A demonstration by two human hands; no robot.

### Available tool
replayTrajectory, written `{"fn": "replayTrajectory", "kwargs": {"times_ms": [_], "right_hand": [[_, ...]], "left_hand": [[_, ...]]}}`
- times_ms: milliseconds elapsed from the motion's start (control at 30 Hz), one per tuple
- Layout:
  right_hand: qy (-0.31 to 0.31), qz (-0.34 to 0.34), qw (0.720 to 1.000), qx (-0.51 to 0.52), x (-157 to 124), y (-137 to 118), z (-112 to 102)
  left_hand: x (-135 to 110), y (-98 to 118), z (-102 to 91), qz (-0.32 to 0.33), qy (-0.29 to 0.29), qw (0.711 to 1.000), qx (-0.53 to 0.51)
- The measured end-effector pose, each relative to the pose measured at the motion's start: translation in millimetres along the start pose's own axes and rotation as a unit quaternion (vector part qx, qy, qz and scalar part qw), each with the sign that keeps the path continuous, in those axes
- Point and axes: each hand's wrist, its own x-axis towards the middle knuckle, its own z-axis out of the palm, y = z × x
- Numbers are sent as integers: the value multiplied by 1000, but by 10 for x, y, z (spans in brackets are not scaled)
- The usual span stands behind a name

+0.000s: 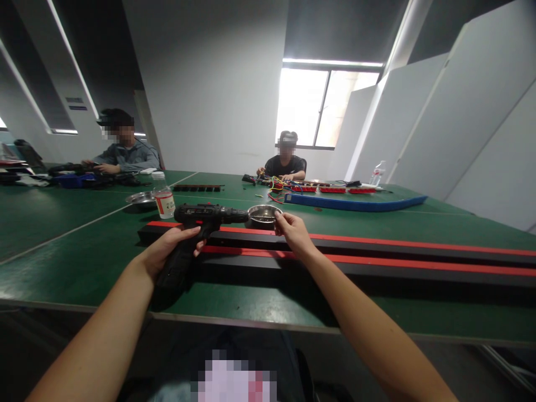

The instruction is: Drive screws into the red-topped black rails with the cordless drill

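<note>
My left hand [178,237] is wrapped round the grip of a black cordless drill [201,215], which points to the right. A thin bit [260,217] sticks out of its chuck. At the far end of that bit, the thumb and fingers of my right hand [291,229] are pinched together; whatever is between them is too small to make out. Behind the bit stands a round metal bowl [264,210] with small dark pieces in it. Below both hands lie two long black bars with red tops, the rear bar [377,244] and the front bar [377,271].
A labelled plastic bottle [164,198] and a metal dish [141,199] stand to the left. Farther back lie a long blue strip [355,204], coloured wires [276,184] and red modules [330,190]. Two people sit across the green table [84,240].
</note>
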Motion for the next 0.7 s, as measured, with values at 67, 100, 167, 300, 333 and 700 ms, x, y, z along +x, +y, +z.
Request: {"fn": "replayTrajectory", "kwargs": {"times_ms": [67,100,167,300,333,700], "right_hand": [[2,-16,1000,-22,-7,-3,-1],[5,-26,999,-37,-13,-2,-3],[14,-49,996,-74,-25,6,-9],[24,-65,989,-127,-44,31,-11],[19,-63,990,-125,-46,33,-8],[10,-45,995,-85,-35,43,32]], "left_hand": [[3,0,6,-4,8,1000,0],[5,-1,7,-5,12,1000,2],[9,-5,3,-1,14,1000,11],[5,-30,-28,17,5,999,35],[1,-40,-37,23,6,999,39],[-6,-55,-37,46,8,998,49]]}}
